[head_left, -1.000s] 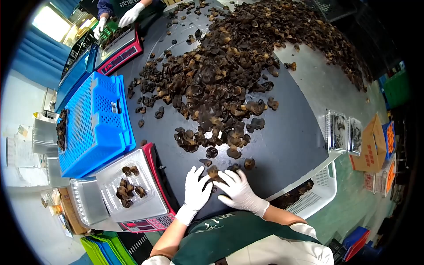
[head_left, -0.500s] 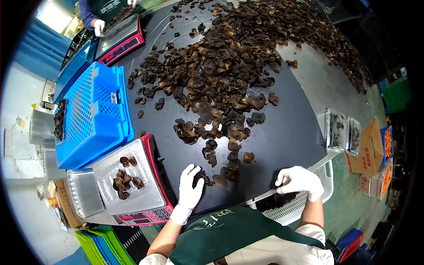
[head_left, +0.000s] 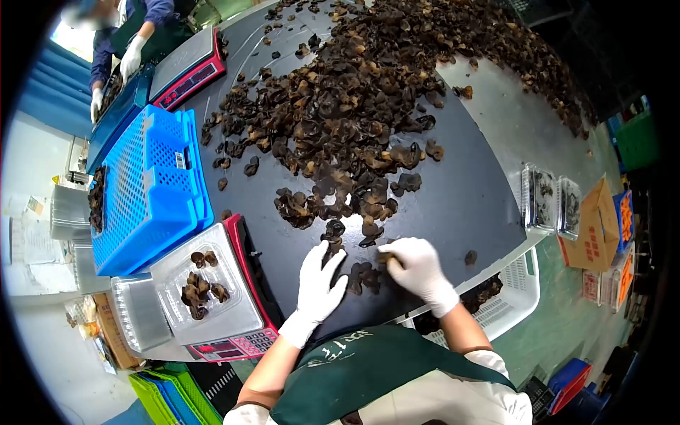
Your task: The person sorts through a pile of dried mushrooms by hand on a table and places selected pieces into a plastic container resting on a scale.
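Both my hands wear white gloves and work at the near side of a dark table (head_left: 460, 205). My left hand (head_left: 319, 287) lies with fingers spread, its fingertips by a wood ear mushroom (head_left: 334, 230). My right hand (head_left: 419, 273) is bent inward, thumb and fingers closed on a brownish wood ear mushroom (head_left: 384, 257), partly hidden by the glove. Between the hands lie a few dark wood ear pieces (head_left: 364, 278). Beyond them spreads a large heap of wood ears (head_left: 333, 113).
Left stands a red scale (head_left: 244, 262) bearing a clear plastic box (head_left: 227, 263) with several wood ears. Behind it is a blue crate (head_left: 142, 191). A white basket (head_left: 524, 301) sits below the front edge. Filled clear boxes (head_left: 538, 198) stand right. A co-worker (head_left: 134, 42) is at far left.
My right hand has come from the front edge above the basket to the pieces mid-table. A single wood ear now lies to its right. The co-worker's hands have moved left, off the far scale.
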{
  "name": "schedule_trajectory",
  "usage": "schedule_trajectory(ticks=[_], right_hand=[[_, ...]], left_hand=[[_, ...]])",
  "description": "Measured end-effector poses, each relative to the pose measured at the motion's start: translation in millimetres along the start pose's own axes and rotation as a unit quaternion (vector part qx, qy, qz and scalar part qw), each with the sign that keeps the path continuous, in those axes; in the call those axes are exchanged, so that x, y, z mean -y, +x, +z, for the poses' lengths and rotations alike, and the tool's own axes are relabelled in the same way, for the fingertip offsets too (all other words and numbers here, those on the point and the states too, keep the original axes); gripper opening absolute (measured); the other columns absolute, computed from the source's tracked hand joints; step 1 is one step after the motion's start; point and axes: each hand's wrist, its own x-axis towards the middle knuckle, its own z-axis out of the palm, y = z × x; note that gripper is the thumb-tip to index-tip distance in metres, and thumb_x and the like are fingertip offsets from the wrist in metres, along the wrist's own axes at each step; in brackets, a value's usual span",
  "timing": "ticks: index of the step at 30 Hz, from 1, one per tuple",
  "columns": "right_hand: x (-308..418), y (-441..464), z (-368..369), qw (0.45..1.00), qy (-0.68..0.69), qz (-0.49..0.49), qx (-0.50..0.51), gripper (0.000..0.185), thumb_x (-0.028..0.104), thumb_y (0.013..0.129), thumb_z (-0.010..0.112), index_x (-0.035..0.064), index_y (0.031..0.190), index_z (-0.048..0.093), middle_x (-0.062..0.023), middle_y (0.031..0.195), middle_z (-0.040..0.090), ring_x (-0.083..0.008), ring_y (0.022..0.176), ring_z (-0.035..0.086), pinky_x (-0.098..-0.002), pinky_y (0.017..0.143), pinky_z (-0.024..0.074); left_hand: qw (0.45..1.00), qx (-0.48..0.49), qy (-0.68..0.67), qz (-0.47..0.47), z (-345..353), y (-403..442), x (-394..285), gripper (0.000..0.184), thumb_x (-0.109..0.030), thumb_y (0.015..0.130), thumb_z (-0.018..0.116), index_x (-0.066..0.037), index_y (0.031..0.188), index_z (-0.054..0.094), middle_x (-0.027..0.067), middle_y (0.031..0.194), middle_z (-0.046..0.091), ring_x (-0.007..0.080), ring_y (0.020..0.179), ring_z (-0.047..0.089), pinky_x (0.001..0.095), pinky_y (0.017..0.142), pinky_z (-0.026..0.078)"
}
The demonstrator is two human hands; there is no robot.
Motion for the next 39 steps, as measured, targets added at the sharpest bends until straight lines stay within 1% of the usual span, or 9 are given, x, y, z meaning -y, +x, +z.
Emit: schedule_trajectory(ticks=[5,15,17,23,25,27,29,33,39], right_hand=[[-25.4,-30.9,-106.6,0.95,0.089,0.107,0.281,0.024,0.019,0.076,0.062,0.0076,0.096,0.07,-0.0104,0.09,0.068,-0.0297,0.083,0.063,-0.0389,0.075,0.0491],[29.5,-1.1,34.7,0.998,0.008,-0.016,0.064,0.016,0.024,0.078,0.069,0.0109,0.087,0.071,-0.0075,0.08,0.065,-0.0257,0.075,0.062,-0.0368,0.069,0.0486],[23.5,-2.9,35.9,0.987,0.148,0.051,0.031,0.014,0.017,0.08,0.065,0.0084,0.089,0.07,-0.0077,0.08,0.064,-0.0253,0.073,0.062,-0.0362,0.07,0.0505],[-34.7,-20.9,-74.7,0.86,0.377,0.132,0.318,0.018,0.016,0.082,0.065,0.0035,0.093,0.071,-0.0117,0.084,0.07,-0.0198,0.079,0.066,-0.0305,0.074,0.0515],[-37.2,-29.9,-105.2,0.876,0.251,0.182,0.369,0.018,0.02,0.081,0.065,0.0044,0.089,0.072,-0.0118,0.081,0.069,-0.0229,0.077,0.066,-0.0329,0.073,0.0505],[-34.5,-38.9,-98.3,0.973,0.02,0.188,0.133,0.02,0.024,0.077,0.066,0.0057,0.068,0.067,-0.011,0.073,0.063,-0.0304,0.077,0.059,-0.0401,0.07,0.0479],[-51.9,-56.2,-90.9,0.966,-0.149,0.19,0.095,0.023,0.024,0.076,0.066,0.0053,0.063,0.065,-0.0106,0.073,0.061,-0.0316,0.081,0.058,-0.0415,0.072,0.0482],[-48.2,-73.2,-103.2,0.832,-0.1,0.391,0.38,0.031,0.037,0.073,0.065,0.0079,0.079,0.074,-0.018,0.079,0.068,-0.0334,0.081,0.067,-0.0418,0.078,0.0531],[-22.5,-53.0,-69.4,0.974,-0.07,0.166,0.134,0.023,0.029,0.08,0.064,0.0071,0.075,0.067,-0.0113,0.073,0.064,-0.0314,0.072,0.062,-0.0413,0.069,0.0504]], left_hand=[[0.998,-0.054,-0.013,-0.043,-13.3,-1.4,15.0,0.04,-0.011,0.078,0.067,-0.01,0.117,0.064,0.018,0.131,0.052,0.0362,0.121,0.048,0.0447,0.103,0.038],[0.987,0.118,0.108,-0.031,-9.0,3.9,-4.3,0.075,-0.032,0.067,0.078,-0.019,0.136,0.052,0.0235,0.152,0.025,0.0421,0.138,0.025,0.0507,0.113,0.024],[0.989,0.119,0.062,-0.056,-14.9,-3.6,2.6,0.078,-0.032,0.066,0.078,-0.019,0.138,0.05,0.024,0.152,0.024,0.0424,0.138,0.025,0.0503,0.113,0.023],[0.989,-0.059,-0.056,-0.125,-26.8,-8.0,23.5,0.051,-0.011,0.079,0.067,-0.009,0.129,0.055,0.0211,0.141,0.039,0.037,0.13,0.039,0.043,0.109,0.032],[0.979,-0.08,-0.094,-0.165,-27.2,-2.0,30.7,0.046,-0.006,0.081,0.063,-0.008,0.127,0.056,0.0194,0.14,0.041,0.0356,0.129,0.041,0.042,0.109,0.032],[0.96,-0.109,-0.184,-0.179,-21.4,4.4,41.2,0.043,0.0,0.083,0.057,-0.006,0.126,0.056,0.0172,0.136,0.045,0.0321,0.128,0.043,0.039,0.109,0.033],[0.947,-0.111,-0.241,-0.179,-18.0,11.1,48.0,0.042,0.001,0.083,0.056,-0.005,0.125,0.056,0.016,0.134,0.047,0.0294,0.127,0.045,0.0373,0.109,0.033],[0.925,-0.112,-0.302,-0.204,-14.2,14.2,56.2,0.039,0.001,0.086,0.055,-0.002,0.125,0.055,0.0132,0.127,0.053,0.0249,0.122,0.049,0.0344,0.107,0.036],[0.955,0.034,-0.206,-0.212,-3.3,-19.3,26.6,0.042,-0.006,0.082,0.066,-0.005,0.124,0.058,0.0104,0.108,0.06,0.0237,0.097,0.059,0.0342,0.089,0.047]])
